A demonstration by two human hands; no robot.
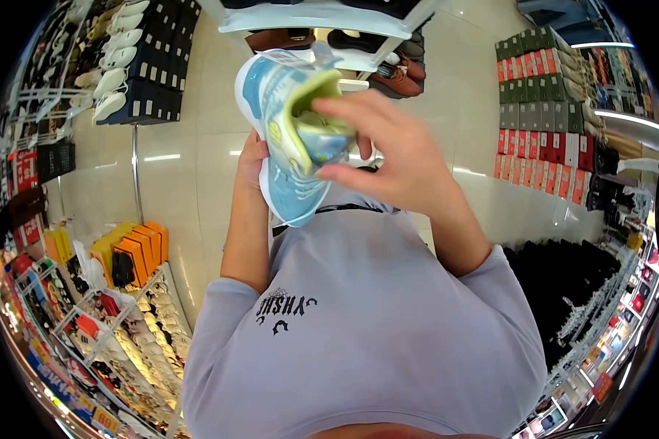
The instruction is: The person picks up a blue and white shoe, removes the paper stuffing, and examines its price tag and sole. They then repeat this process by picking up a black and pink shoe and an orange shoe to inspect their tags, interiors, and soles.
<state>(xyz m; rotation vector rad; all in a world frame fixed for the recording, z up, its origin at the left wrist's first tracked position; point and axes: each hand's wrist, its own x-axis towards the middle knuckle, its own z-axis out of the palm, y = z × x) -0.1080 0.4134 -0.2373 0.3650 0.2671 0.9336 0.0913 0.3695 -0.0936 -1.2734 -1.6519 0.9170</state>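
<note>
A light blue sneaker (293, 192) with a white sole and yellow-green lining is held up in front of my chest, its laced toe pointing down towards me. My left hand (252, 159) grips it from the left, mostly hidden behind the sole side. At the shoe's collar, my right hand (388, 143) has thumb and fingers spread around the opening, slightly blurred. Whether its fingertips touch the lining or tongue is hard to tell. Clear plastic or a tag shows by the heel end.
Ahead stands a white shelf rack (315, 28) with brown shoes (401, 76) on it. Stacked shoeboxes (538, 110) are at the right, dark boxes (152, 69) with white shoes at the upper left. Orange boxes (143, 247) and shoe rows lie lower left, black items (556, 285) lower right.
</note>
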